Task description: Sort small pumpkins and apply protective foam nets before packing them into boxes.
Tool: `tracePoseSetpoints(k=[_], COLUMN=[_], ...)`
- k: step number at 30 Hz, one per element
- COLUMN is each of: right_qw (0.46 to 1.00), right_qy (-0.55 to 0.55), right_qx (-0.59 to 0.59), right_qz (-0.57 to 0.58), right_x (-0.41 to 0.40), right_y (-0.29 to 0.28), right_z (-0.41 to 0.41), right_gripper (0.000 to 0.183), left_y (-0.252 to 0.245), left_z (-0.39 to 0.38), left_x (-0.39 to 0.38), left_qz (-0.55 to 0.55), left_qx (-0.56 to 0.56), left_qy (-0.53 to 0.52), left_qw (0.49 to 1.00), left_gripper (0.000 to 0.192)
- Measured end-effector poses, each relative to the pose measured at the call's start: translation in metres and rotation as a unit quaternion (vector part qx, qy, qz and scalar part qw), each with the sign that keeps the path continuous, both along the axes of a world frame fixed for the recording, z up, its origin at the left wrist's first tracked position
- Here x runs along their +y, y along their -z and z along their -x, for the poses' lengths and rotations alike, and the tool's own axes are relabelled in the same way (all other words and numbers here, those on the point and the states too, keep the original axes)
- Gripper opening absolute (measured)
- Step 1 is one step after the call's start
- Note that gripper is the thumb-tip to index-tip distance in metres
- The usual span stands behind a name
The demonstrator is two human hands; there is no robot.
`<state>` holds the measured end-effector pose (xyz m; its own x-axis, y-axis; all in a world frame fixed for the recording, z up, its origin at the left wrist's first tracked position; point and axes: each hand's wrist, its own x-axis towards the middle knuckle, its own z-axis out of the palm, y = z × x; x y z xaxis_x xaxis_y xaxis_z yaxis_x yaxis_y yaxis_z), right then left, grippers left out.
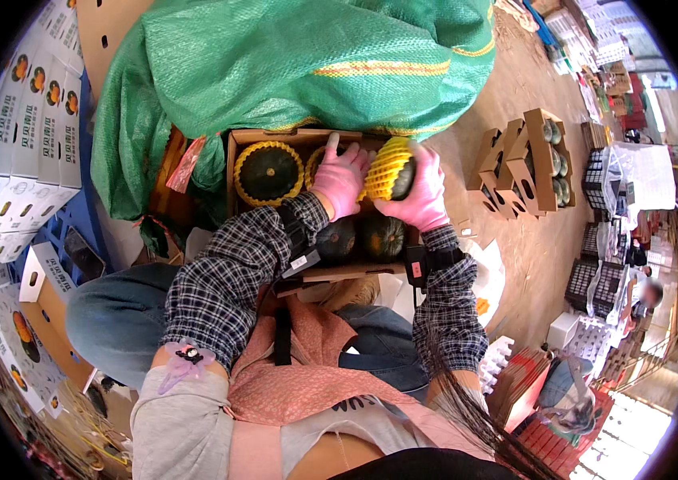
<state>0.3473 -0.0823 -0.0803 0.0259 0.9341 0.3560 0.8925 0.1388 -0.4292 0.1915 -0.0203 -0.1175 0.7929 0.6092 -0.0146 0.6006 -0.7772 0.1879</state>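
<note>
A cardboard box point(232, 174) stands before me with several dark green squashes in it. At its far left, one squash point(270, 172) sits in a yellow foam net. My left hand point(342, 180), in a pink glove, rests over another netted squash at the middle of the far row, which it partly hides. My right hand point(421, 189), also gloved in pink, grips a squash point(403, 180) tilted on its side at the box's right, with a yellow foam net point(388, 169) around part of it. Nearer to me lie two bare squashes point(336, 239), point(384, 237) without nets.
Large green woven sacks point(291, 66) lie against the box's far side. White printed cartons point(27, 132) are stacked at the left. Cardboard boxes of squashes point(525, 162) stand on the floor at the right. Black crates point(597, 285) and a person point(645, 294) are farther off.
</note>
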Motion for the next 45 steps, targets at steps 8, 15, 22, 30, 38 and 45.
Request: tracePoseSetpoints(k=[8, 15, 22, 30, 38, 45], right_qw=[0.947, 0.918, 0.911, 0.891, 0.964, 0.982], right_qy=[0.033, 0.050, 0.113, 0.195, 0.094, 0.007], right_qx=[-0.252, -0.283, -0.282, -0.304, -0.216, -0.179], right_qz=[0.196, 0.275, 0.280, 0.276, 0.122, 0.059], right_x=[0.013, 0.026, 0.013, -0.013, -0.040, -0.038], right_y=[-0.004, 0.007, 0.014, -0.015, 0.011, 0.008], right_z=[0.004, 0.021, 0.025, 0.067, 0.028, 0.061], right_gripper=[0.090, 0.094, 0.104, 0.082, 0.063, 0.060], left_y=[0.000, 0.002, -0.085, -0.149, -0.001, 0.001], left_z=[0.016, 0.026, 0.170, 0.447, 0.557, 0.470], left_x=[0.010, 0.009, 0.039, 0.022, -0.146, -0.134], left_qz=[0.022, 0.066, 0.302, 0.178, 0.073, -0.192], left_qx=[-0.048, -0.128, -0.074, -0.137, -0.020, 0.095], left_qy=[-0.090, -0.047, 0.045, -0.237, -0.495, -0.595], left_qw=[0.995, 0.988, 0.949, 0.945, 0.865, 0.775], left_gripper=[0.087, 0.090, 0.064, 0.040, 0.059, 0.052])
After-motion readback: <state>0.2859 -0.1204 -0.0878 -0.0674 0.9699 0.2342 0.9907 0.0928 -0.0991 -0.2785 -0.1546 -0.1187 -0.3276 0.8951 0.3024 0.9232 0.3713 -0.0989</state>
